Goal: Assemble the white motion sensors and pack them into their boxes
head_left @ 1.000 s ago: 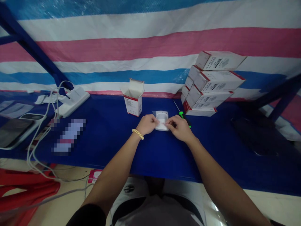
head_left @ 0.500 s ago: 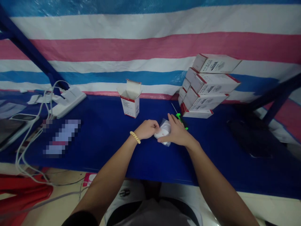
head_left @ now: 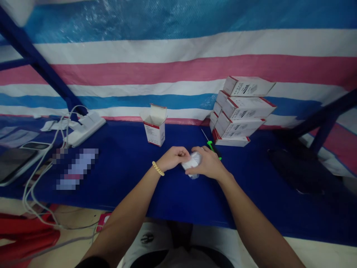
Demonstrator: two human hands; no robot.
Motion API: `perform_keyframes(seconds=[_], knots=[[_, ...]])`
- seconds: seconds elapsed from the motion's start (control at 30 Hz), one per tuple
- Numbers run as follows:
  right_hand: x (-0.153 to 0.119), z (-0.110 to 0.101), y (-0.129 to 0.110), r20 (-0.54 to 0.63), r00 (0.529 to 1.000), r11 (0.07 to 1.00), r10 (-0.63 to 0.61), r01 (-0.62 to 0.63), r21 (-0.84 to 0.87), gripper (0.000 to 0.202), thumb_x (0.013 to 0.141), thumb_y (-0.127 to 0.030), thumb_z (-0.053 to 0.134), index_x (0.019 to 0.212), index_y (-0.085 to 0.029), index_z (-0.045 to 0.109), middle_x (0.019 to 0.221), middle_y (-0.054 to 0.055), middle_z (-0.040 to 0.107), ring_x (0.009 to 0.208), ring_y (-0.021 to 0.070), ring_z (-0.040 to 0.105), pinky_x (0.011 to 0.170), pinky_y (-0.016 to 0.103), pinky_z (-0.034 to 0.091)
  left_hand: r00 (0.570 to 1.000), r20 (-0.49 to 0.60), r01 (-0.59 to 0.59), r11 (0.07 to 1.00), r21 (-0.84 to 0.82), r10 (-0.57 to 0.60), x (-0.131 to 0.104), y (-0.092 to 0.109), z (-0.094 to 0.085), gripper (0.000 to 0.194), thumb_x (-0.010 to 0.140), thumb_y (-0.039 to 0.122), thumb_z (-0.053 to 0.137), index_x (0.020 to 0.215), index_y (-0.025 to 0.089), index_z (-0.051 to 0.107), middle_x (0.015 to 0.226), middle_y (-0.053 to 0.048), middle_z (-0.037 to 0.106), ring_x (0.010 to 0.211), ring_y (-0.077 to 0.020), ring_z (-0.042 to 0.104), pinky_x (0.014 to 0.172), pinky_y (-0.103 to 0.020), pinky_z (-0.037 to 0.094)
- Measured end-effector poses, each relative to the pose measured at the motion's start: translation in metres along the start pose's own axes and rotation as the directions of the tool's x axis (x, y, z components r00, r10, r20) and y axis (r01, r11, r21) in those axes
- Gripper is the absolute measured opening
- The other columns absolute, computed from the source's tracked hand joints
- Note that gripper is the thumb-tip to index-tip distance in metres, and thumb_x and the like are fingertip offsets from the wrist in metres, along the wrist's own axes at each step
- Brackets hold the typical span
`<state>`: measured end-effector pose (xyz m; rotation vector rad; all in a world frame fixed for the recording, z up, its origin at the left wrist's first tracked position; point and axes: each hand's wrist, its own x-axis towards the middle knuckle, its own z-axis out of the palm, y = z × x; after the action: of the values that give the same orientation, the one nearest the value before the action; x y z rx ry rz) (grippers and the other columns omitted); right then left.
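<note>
A white item in a clear plastic bag [head_left: 192,163] is between my hands on the blue table. My right hand [head_left: 208,162] curls around its right side, thumb at the near edge and fingers at the far edge. At its left, my left hand [head_left: 173,158] has its fingers pinched together against the bag's edge; the exact bit it grips is too small to make out. A screwdriver with a green and black handle [head_left: 210,144] lies just beyond my right hand. Behind my left hand stands a small white and red box [head_left: 155,133] with its top flaps up.
Several white and red boxes [head_left: 242,111] are stacked at the back right. A dark pouch-like thing [head_left: 292,171] lies at the right. On the left are a power strip [head_left: 85,128] with white cables and a blurred-out flat object [head_left: 78,167].
My right hand's fingers have curled in closer around the bagged item, while my left hand keeps its pinch. The camera view has tilted up slightly.
</note>
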<state>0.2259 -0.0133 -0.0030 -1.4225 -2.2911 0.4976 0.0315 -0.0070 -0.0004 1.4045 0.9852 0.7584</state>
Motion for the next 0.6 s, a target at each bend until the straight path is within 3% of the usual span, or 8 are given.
perform_keyframes(seconds=[0.13,0.2,0.23,0.33,0.37,0.4,0.5,0.6], knots=[[0.001,0.003,0.002,-0.065,0.998,1.000,0.020,-0.021,-0.016,0.066,0.052,-0.066,0.077,0.101,-0.024,0.063,0.089,0.005,0.060,0.082,0.0235,0.061,0.075,0.037,0.047,0.986,-0.127,-0.116,0.990,-0.077,0.105,-0.003,0.003,0.003,0.024,0.075,0.038,0.063,0.085,0.016,0.060,0.064,0.003,0.054,0.055,-0.0091,0.047,0.057,-0.025,0.040],[0.002,0.005,0.002,-0.115,0.992,0.998,0.060,-0.062,-0.016,0.065,0.049,-0.067,0.077,0.097,-0.024,0.064,0.087,0.004,0.061,0.081,0.0237,0.061,0.073,0.037,0.047,0.914,-0.350,-0.200,0.979,0.047,0.204,-0.004,0.004,0.002,0.028,0.077,0.040,0.061,0.093,0.018,0.058,0.070,0.001,0.055,0.060,-0.0108,0.051,0.061,-0.027,0.044],[0.003,0.005,0.002,-0.147,0.985,0.996,0.086,-0.088,-0.007,0.065,0.049,-0.067,0.077,0.096,-0.024,0.064,0.086,0.004,0.061,0.081,0.0241,0.061,0.072,0.037,0.047,0.818,-0.502,-0.225,0.959,0.170,0.281,-0.005,0.003,-0.001,0.030,0.078,0.040,0.061,0.097,0.019,0.056,0.075,0.000,0.056,0.064,-0.0119,0.053,0.065,-0.028,0.046],[0.004,0.004,0.002,-0.239,0.958,0.987,0.158,-0.143,0.079,0.060,0.050,-0.067,0.076,0.091,-0.024,0.063,0.085,0.004,0.064,0.082,0.0242,0.062,0.073,0.037,0.047,0.331,-0.785,-0.103,0.847,0.522,0.524,-0.004,-0.001,-0.015,0.044,0.073,0.041,0.068,0.108,0.019,0.050,0.096,-0.006,0.055,0.085,-0.0173,0.056,0.081,-0.034,0.049],[0.004,0.003,0.002,-0.263,0.948,0.980,0.179,-0.150,0.128,0.059,0.051,-0.066,0.075,0.090,-0.023,0.063,0.084,0.004,0.065,0.080,0.0235,0.062,0.073,0.037,0.048,0.207,-0.802,-0.040,0.824,0.565,0.560,-0.003,-0.003,-0.022,0.053,0.070,0.042,0.071,0.111,0.018,0.047,0.103,-0.009,0.053,0.093,-0.0202,0.055,0.086,-0.038,0.048],[0.004,0.002,0.002,-0.282,0.938,0.971,0.203,-0.156,0.182,0.058,0.052,-0.065,0.075,0.089,-0.023,0.063,0.083,0.004,0.065,0.078,0.0226,0.062,0.072,0.036,0.048,0.138,-0.811,0.006,0.819,0.574,0.568,-0.002,-0.006,-0.029,0.063,0.067,0.042,0.074,0.115,0.017,0.045,0.110,-0.012,0.051,0.101,-0.0234,0.054,0.090,-0.041,0.047],[0.003,-0.002,0.002,-0.307,0.907,0.924,0.289,-0.180,0.338,0.057,0.053,-0.064,0.075,0.089,-0.021,0.063,0.079,0.003,0.066,0.069,0.0196,0.059,0.065,0.033,0.047,0.146,-0.864,0.114,0.859,0.499,0.483,0.003,-0.015,-0.051,0.094,0.055,0.045,0.083,0.129,0.013,0.035,0.127,-0.019,0.044,0.121,-0.0328,0.045,0.104,-0.050,0.039],[0.002,-0.003,0.002,-0.304,0.890,0.874,0.340,-0.179,0.452,0.056,0.054,-0.063,0.075,0.088,-0.020,0.063,0.074,0.002,0.065,0.064,0.0175,0.057,0.060,0.031,0.046,0.315,-0.861,0.186,0.864,0.468,0.399,0.006,-0.024,-0.063,0.102,0.056,0.049,0.083,0.135,0.013,0.030,0.133,-0.022,0.042,0.129,-0.0378,0.040,0.107,-0.055,0.034]])
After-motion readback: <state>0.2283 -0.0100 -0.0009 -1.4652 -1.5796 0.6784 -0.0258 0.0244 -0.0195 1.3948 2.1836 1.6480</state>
